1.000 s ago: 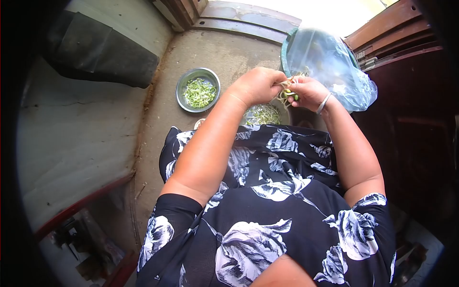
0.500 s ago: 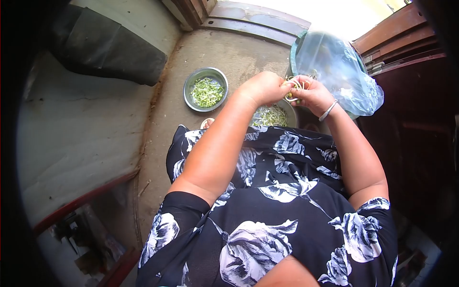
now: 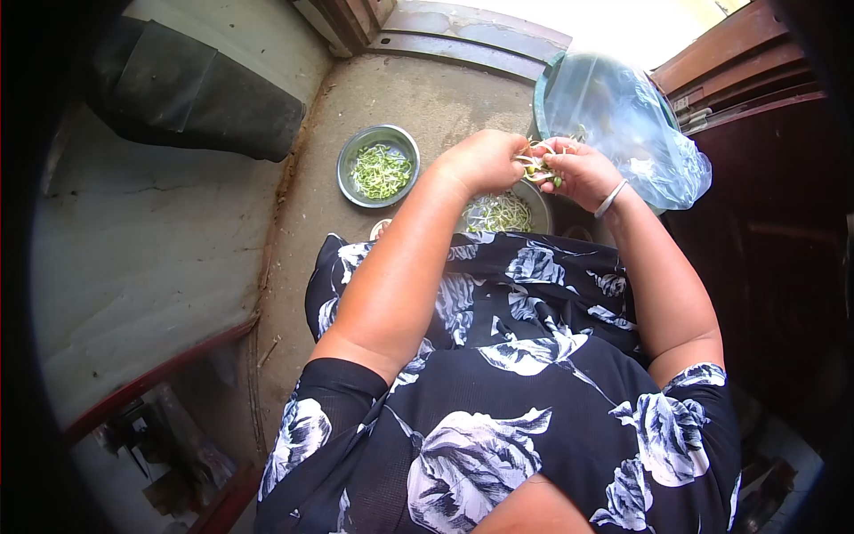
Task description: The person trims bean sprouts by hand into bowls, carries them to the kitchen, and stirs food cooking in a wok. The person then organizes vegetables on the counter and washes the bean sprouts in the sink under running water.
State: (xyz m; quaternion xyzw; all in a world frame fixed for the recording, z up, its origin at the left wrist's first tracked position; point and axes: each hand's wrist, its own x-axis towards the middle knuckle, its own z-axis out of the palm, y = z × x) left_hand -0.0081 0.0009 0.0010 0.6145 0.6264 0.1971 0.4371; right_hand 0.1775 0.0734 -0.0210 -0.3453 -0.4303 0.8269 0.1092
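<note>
Bean sprouts [image 3: 538, 167] with white stems and green heads are bunched between my two hands. My right hand [image 3: 583, 173], with a bracelet at its wrist, is closed around the bunch. Fingers curled, my left hand [image 3: 489, 160] pinches sprouts at the bunch's left side; its fingertips are partly hidden. Below the hands is a metal bowl [image 3: 544, 214] of pale sprouts [image 3: 498, 214], partly covered by my left forearm and the dress. Further left, a second metal bowl [image 3: 342, 173] on the floor contains greener sprouts [image 3: 381, 171].
A green tub [image 3: 541, 93] with a clear bluish plastic bag [image 3: 614, 116] over it stands beyond my right hand. A wall [image 3: 160, 231] with a dark hanging sheet [image 3: 205, 93] runs along the left. The door sill [image 3: 471, 44] lies ahead, and a dark red panel [image 3: 756, 196] is at right.
The sprouts between my hands have shifted and spread a little, with finger positions slightly changed. The whole view has moved slightly. Both hands stay close together.
</note>
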